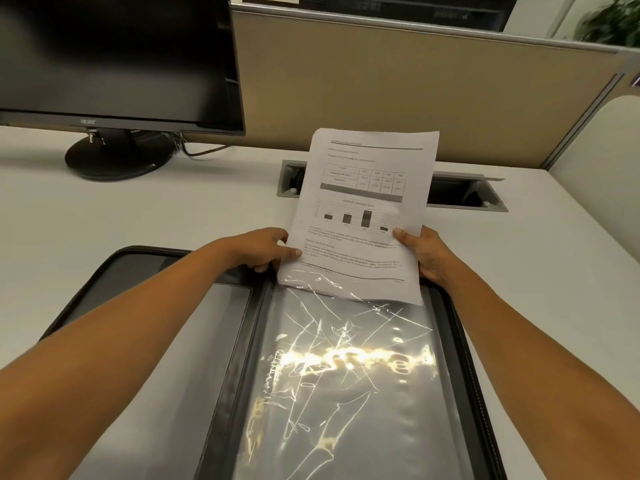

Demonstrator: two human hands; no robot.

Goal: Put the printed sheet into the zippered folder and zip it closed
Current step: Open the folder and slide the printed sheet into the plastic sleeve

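Observation:
A printed sheet [367, 202] with a table, a bar chart and text stands tilted up over the far edge of the zippered folder [228, 341]. The folder lies open flat on the desk, black with a zipper rim. Its right half holds a shiny clear plastic sleeve [346, 375]. The sheet's bottom edge sits just inside the top of that sleeve. My left hand [266, 249] pinches the sheet's lower left edge. My right hand [424, 252] grips its lower right edge, thumb on the front.
A black monitor [114, 57] on a round stand [117, 157] fills the back left. A grey cable tray slot [464, 192] is cut into the white desk [138, 216] behind the sheet. A beige partition [415, 91] closes the back.

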